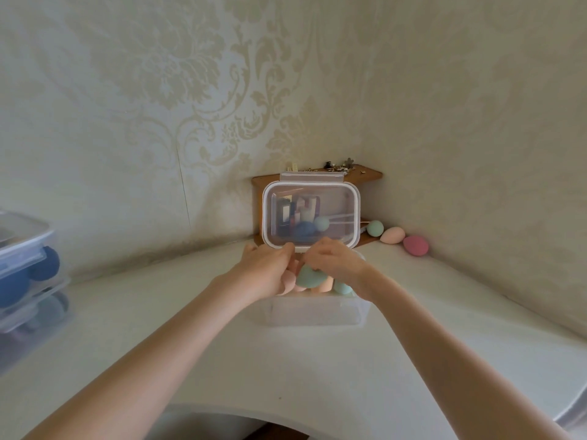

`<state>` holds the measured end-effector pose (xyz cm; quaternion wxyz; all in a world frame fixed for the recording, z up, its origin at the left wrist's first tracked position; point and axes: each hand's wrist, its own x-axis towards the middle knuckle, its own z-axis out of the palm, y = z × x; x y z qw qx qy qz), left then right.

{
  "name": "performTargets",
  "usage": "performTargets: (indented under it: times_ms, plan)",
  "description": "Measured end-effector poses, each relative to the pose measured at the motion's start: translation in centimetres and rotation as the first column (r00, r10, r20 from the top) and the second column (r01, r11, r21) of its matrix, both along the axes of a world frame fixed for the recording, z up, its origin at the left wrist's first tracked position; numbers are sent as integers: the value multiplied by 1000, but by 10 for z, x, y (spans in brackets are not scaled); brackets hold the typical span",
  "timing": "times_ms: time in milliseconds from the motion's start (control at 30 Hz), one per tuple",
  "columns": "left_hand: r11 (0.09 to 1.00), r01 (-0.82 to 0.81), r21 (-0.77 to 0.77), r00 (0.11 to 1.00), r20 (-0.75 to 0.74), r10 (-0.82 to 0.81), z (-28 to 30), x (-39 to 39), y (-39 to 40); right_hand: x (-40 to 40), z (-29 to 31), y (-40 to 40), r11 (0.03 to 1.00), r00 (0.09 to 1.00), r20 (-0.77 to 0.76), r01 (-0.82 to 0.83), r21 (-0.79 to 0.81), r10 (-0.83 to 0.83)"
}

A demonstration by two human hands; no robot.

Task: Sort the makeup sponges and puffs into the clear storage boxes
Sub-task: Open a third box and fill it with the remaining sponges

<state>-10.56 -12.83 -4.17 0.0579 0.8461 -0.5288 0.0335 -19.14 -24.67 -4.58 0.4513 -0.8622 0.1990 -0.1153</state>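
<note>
A clear storage box (pixel 313 309) stands on the white table, holding a green heart-shaped sponge (pixel 309 276), peach sponges (pixel 322 285) and another green one (pixel 342 288). Its clear lid (pixel 311 214) stands upright behind the box. My left hand (pixel 266 269) and my right hand (pixel 335 262) both meet at the lid's lower edge, fingers curled on it just above the sponges. Loose against the right wall lie a green sponge (pixel 374 228), a peach one (pixel 392 235) and a pink one (pixel 415 245). A blue sponge and a green sponge show through the lid.
Two stacked clear boxes (pixel 28 249) with blue sponges stand at the left edge of the table. A wooden corner shelf (pixel 368 174) with small trinkets sits behind the lid. The white table (pixel 317 369) has a curved front cut-out.
</note>
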Motion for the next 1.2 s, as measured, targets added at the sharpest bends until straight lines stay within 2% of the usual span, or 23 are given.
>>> performTargets:
  times_ms: [133, 300, 400, 500, 633, 700, 800, 900, 1000, 1133, 1200]
  plan:
    - [997, -9, 76, 993, 117, 0, 1, -2, -1, 3, -2, 6, 919, 984, -92, -177, -352, 154]
    - [994, 30, 102, 984, 169, -47, -2, 1, -3, 3, -5, 8, 849, 979, -110, -203, -487, 170]
    - [993, 113, 23, 985, 126, -115, 0, -2, -1, 6, -7, 8, 848, 985, -127, -168, -503, 120]
    - [996, 87, 22, 994, 57, -88, 4, -8, 3, 10, -11, 6, 856, 991, -112, -123, -503, 76]
    - [995, 25, 98, 992, 120, -37, 7, -9, 0, 9, -11, 7, 843, 987, -132, -144, -518, 87]
    - [992, 29, 122, 998, 56, -36, 6, -4, -2, 7, -8, 7, 844, 984, -136, -166, -510, 111]
    - [996, 62, 69, 998, -37, -59, 7, -2, -1, 5, -7, 7, 846, 980, -153, -186, -500, 125]
    - [999, 53, 8, 998, 17, -53, 6, -5, 0, 6, -7, 7, 834, 977, -167, -200, -515, 132]
    - [997, -62, -53, 990, 123, 68, 4, -4, 0, 5, -6, 8, 831, 972, -167, -230, -506, 167]
    - [996, -87, 6, 993, 79, 87, 5, 0, -2, 0, -2, 11, 857, 973, -125, -228, -462, 192]
    - [997, -81, -2, 995, 56, 81, 5, 2, -3, -1, 2, 13, 853, 961, -193, -266, -449, 199]
